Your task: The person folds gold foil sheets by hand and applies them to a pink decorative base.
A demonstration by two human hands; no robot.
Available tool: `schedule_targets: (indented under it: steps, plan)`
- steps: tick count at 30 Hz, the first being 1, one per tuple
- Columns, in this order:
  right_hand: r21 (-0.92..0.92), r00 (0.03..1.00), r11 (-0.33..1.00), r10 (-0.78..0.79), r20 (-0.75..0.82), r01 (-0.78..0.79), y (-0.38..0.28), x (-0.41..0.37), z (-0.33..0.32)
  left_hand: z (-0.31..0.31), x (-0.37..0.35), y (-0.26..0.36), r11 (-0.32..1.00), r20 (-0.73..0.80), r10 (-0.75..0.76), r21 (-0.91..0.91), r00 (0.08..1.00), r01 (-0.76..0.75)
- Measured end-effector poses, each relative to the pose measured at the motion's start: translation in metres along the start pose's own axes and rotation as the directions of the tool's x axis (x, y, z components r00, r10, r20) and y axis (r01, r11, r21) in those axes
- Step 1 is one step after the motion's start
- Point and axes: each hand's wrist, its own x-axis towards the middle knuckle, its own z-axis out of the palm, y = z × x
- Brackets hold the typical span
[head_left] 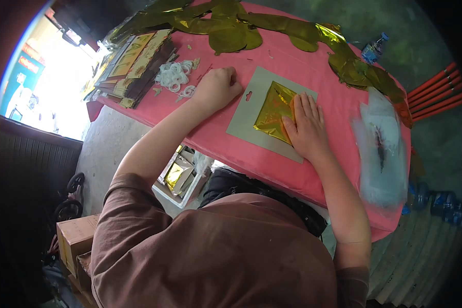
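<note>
A grey cardboard sheet (243, 119) with a small hang hole lies flat on the pink-covered table (210, 137). On it rests a folded square of shiny gold foil (273, 115). My right hand (309, 128) lies flat over the foil's right side, fingers stretched out and holding nothing. Left of the sheet, my left hand (218, 88) rests on the table with its fingers curled in. Whatever it may hold is hidden. Just beyond that hand is a heap of white plastic rings (173, 75).
Flat gold foil shapes (228, 38) line the table's far edge. Stacked printed cards (131, 64) stand at the left, clear plastic bags (382, 154) at the right. A plastic bottle (374, 47) is beyond the far edge. Below sits a white bin (182, 177) holding foil pieces.
</note>
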Motion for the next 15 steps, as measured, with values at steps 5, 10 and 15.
schedule_targets:
  steps: [5,10,15]
  plan:
    - [0.008,1.000,1.000,0.002,0.011,-0.002,-0.001,0.000,-0.001,-0.012,-0.005,0.022,1.000,0.047,-0.004,0.001,0.999,0.004]
    - [0.016,1.000,1.000,0.011,0.008,-0.011,-0.001,0.000,-0.001,-0.011,-0.007,0.028,0.999,0.123,-0.026,-0.021,0.992,0.029]
    - [0.000,1.000,1.000,0.005,0.004,-0.005,0.000,0.000,0.001,-0.004,0.001,0.025,0.999,0.091,0.029,0.027,0.995,-0.031]
